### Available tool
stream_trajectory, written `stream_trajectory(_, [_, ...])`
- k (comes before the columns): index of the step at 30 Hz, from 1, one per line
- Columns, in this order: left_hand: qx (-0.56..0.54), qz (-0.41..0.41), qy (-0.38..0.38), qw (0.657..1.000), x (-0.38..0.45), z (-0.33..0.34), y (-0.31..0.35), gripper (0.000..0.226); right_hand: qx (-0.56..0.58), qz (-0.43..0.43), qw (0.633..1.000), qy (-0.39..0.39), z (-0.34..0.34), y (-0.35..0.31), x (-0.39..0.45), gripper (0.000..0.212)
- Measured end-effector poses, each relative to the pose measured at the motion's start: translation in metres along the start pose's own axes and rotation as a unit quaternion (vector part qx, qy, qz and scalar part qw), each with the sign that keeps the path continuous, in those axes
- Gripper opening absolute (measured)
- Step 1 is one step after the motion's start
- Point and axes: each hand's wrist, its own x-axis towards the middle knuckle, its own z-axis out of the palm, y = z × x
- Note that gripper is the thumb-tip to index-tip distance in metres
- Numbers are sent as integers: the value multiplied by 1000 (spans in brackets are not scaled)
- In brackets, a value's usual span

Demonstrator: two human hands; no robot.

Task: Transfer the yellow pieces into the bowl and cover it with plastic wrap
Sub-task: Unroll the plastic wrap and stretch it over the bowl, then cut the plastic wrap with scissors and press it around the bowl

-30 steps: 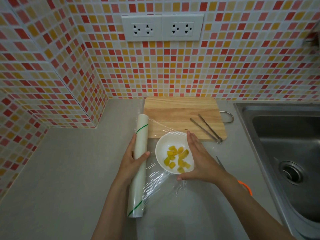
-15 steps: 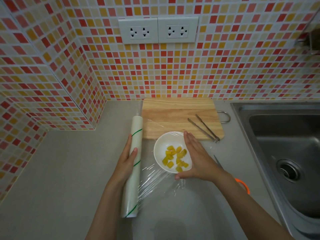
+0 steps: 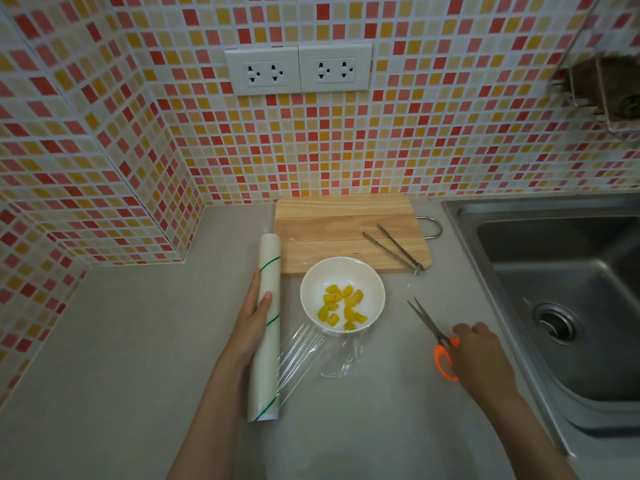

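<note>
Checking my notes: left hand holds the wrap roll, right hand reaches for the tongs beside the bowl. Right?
Not quite. The head view shows the right hand on the orange-handled scissors, not the tongs, which lie on the board. The left hand does hold the roll.

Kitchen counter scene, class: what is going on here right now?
A person is wrapping a white bowl of yellow pieces. The left hand steadies the plastic wrap roll; film stretches from it over the bowl. The right hand rests on orange-handled scissors lying on the counter, probably to cut the film. Tongs lie on the cutting board.
</note>
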Motion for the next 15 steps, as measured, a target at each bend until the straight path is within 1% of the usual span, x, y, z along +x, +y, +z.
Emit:
stream_trajectory(2, [-5, -3, -4, 1000, 0, 0, 0, 54, 9, 14, 1000, -19, 4, 3, -6, 26])
stream_trajectory(4, [-11, -6, -10, 1000, 0, -1, 1, 53, 6, 1, 1000, -9, 6, 3, -12, 24])
stream_trajectory(7, [-12, -19, -13, 1000, 1, -4, 0, 53, -29, -6, 999, -25, 4, 0, -14, 21])
stream_trajectory(9, [-14, -19, -16, 1000, 0, -5, 0, 53, -54, 3, 998, -34, 3, -2, -17, 20])
stream_trajectory(11, [-18, -23, -17, 999, 1, -6, 0, 53, -40, 20, 999, -32, 0, -2, -29, 19])
stream_trajectory(12, [-20, -25, -18, 999, 0, -6, 0, 53, -16, 23, 999, -29, -3, 2, -38, 16])
stream_trajectory(13, [-23, -27, -19, 999, 0, -7, -1, 52, 36, 28, 998, -32, -6, 7, -47, 10])
stream_trajectory(14, [-29, -28, -20, 999, 1, -8, -3, 52, 114, 36, 991, -52, -10, 12, -56, 9])
stream_trajectory(15, [-33, -29, -25, 999, 2, -9, -4, 52, 199, 43, 975, -92, -15, 16, -64, 18])
